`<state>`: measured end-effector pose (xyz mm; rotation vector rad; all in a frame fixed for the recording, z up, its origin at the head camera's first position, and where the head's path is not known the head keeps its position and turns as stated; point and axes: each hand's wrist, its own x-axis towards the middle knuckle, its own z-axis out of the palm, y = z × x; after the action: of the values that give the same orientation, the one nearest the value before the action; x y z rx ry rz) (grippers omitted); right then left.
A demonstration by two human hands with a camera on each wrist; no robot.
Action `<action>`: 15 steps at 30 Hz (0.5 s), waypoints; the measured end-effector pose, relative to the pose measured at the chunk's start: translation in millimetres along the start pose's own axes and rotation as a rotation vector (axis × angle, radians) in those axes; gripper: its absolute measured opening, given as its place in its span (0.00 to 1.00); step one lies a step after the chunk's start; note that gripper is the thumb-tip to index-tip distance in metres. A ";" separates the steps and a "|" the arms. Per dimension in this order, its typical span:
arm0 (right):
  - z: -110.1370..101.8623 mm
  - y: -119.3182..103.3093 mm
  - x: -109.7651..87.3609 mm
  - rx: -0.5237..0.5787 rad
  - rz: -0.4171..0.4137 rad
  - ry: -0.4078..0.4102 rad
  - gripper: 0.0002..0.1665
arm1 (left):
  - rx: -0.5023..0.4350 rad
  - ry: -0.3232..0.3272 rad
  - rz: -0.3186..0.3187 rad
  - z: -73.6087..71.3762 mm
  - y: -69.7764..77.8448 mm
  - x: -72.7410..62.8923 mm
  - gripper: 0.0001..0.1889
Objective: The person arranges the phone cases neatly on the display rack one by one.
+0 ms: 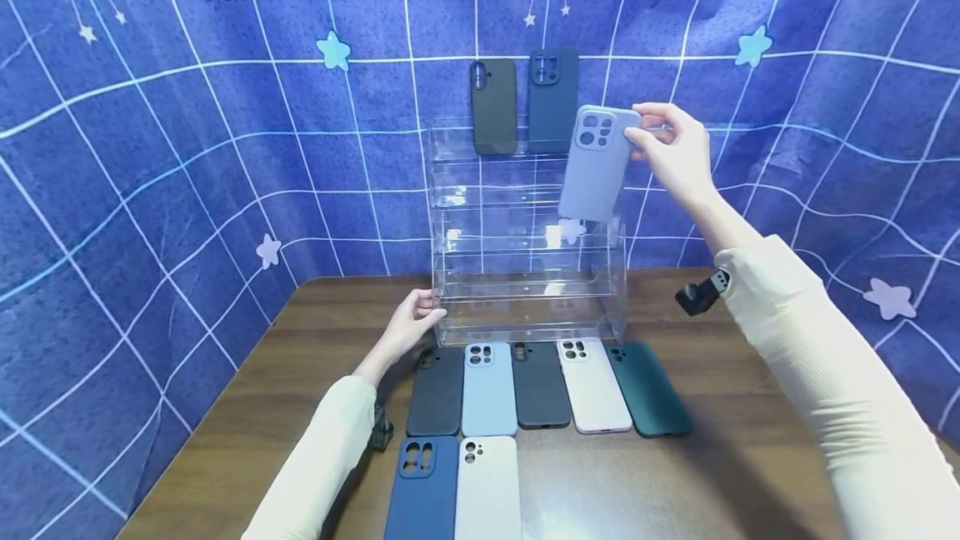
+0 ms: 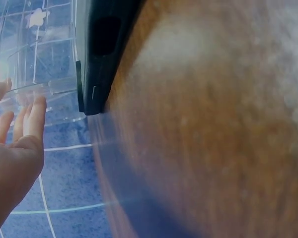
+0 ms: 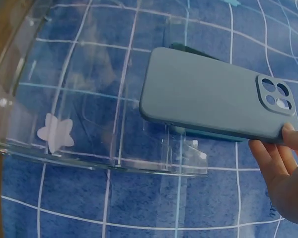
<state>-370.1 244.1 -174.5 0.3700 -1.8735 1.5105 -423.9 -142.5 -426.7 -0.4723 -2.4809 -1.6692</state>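
My right hand [image 1: 677, 155] pinches a pale lavender-blue phone case [image 1: 595, 182] by its upper right edge, camera cutout upward and slightly tilted. The right wrist view shows the thumb and fingers on the camera end of this phone case [image 3: 203, 94]. It hangs before the upper right of a clear tiered display stand [image 1: 528, 286]. On the stand's top tier, an olive-black phone case [image 1: 495, 107] and a dark blue phone case [image 1: 553, 98] stand upright. Low on the stand's left side, my left hand [image 1: 408, 323] holds the edge between thumb and fingers.
In front of the stand, a row of phone cases lies on the wooden table [image 1: 315, 365], among them light blue [image 1: 490, 394], pink-white [image 1: 596, 390] and green [image 1: 651, 390] ones. Nearer lie a blue case [image 1: 422, 498] and a white case [image 1: 487, 498]. A blue patterned cloth [image 1: 225, 148] hangs behind.
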 end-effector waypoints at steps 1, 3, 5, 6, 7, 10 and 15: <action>1.5 0.4 4.1 0.005 0.002 0.008 0.21 | -0.008 -0.004 -0.006 -0.6 1.8 -0.7 0.24; 4.9 0.7 11.0 0.006 0.007 0.018 0.21 | -0.016 -0.010 -0.013 -1.7 11.1 -5.0 0.24; 8.6 1.6 16.8 0.006 0.014 0.028 0.22 | -0.021 -0.012 -0.014 -2.3 16.9 -8.2 0.23; 10.6 2.1 18.9 0.005 0.017 0.033 0.22 | -0.024 -0.014 -0.016 -3.0 21.5 -10.3 0.23; 12.4 3.4 21.2 0.001 0.020 0.039 0.22 | -0.023 -0.018 -0.020 -3.4 26.2 -12.6 0.23; 17.7 8.3 25.9 -0.009 0.018 0.058 0.21 | -0.019 -0.021 -0.007 -3.2 30.7 -16.2 0.23; 24.8 16.3 32.4 0.018 0.004 0.095 0.19 | -0.013 -0.034 -0.009 -3.9 33.4 -18.7 0.23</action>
<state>-411.6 231.8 -167.1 0.2977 -1.7883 1.5221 -396.0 -138.1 -400.7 -0.4963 -2.5013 -1.6954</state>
